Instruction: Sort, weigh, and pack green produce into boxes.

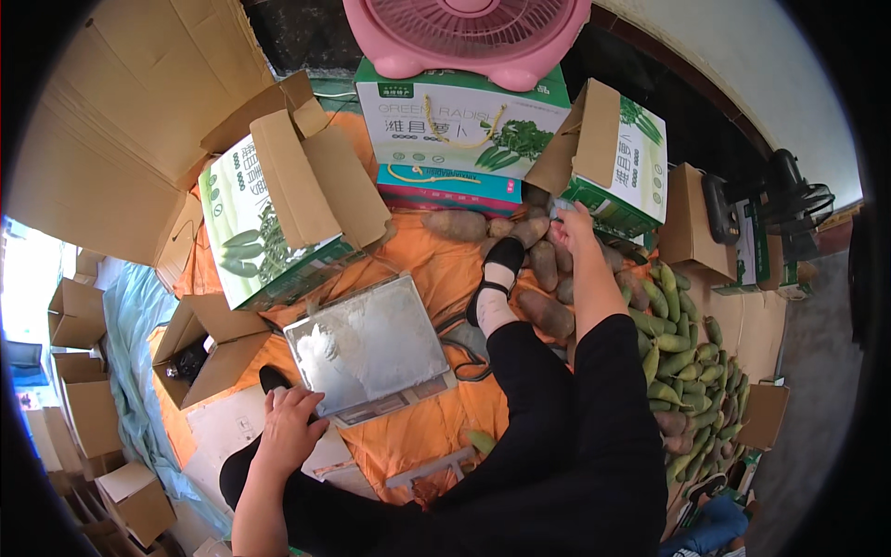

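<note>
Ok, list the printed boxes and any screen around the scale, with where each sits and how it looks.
Large carton: under the pink fan, white with green top, rope handle, vegetable picture.
Flat box: beneath that carton, teal and pink.
Open carton: left of the scale, white and green, flaps up.
Open carton: above the right hand, white and green.
Scale display: narrow front strip, unreadable.

Single head-worn fisheye view, looking steeply down, close over seated lap
</note>
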`<state>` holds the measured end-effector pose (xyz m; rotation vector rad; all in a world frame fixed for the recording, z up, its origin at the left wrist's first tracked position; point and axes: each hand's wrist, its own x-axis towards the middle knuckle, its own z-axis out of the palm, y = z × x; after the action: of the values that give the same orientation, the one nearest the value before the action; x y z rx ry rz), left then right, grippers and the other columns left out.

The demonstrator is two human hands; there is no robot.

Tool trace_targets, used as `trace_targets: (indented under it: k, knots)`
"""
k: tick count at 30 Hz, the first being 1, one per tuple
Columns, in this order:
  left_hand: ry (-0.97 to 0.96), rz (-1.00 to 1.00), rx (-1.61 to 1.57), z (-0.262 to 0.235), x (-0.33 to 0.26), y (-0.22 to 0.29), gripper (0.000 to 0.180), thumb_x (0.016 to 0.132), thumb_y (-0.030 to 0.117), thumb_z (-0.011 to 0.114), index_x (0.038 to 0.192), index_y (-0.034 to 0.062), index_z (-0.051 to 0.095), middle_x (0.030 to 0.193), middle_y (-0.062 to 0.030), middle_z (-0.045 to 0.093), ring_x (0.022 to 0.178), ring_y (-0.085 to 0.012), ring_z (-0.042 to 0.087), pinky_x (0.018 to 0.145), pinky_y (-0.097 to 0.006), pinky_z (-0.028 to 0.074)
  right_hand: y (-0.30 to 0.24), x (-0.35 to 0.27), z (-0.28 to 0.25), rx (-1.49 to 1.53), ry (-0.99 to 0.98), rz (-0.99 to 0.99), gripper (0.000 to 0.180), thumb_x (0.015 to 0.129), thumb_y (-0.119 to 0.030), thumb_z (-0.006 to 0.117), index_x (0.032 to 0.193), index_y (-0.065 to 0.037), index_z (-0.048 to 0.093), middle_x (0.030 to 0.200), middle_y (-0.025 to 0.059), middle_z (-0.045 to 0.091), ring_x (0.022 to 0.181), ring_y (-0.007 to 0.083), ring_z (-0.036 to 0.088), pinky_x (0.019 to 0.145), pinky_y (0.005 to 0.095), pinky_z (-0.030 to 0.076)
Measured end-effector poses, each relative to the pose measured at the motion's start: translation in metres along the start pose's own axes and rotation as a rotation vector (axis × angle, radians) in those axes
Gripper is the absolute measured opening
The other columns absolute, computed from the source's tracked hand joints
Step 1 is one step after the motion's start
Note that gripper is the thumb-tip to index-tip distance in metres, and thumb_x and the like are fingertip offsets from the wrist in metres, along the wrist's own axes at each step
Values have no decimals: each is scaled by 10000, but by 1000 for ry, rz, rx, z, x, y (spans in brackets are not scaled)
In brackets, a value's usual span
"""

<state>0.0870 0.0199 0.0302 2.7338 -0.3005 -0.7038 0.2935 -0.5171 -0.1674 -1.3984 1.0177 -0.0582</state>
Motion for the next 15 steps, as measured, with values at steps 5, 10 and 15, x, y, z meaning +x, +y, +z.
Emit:
trace_targets:
  k: [5,10,15]
  knots:
    - [-50,-34,-2,-2,8,6,386,766,170,688,1136,92,612,1141,-104,579,1137,-284,504,1074,-539,244,3,21,11,321,-4,115,639,830,-114,645,1369,-267,340,1095,81,530,849,235,591,647,380,460]
    - [-33,-3,-23,1,15,10,382,742,137,682,1112,73,612,1106,-116,589,1130,-296,510,1053,-526,278,3,45,-2,696,-85,116,326,810,-159,683,1072,-128,492,1019,66,542,841,213,572,648,371,464]
    - [-21,20,-13,4,13,11,383,760,156,691,1125,74,612,1059,-127,615,1067,-293,549,1041,-485,286,-12,44,-56,874,10,59,284,783,-193,721,881,-47,499,871,64,553,772,198,559,657,337,481]
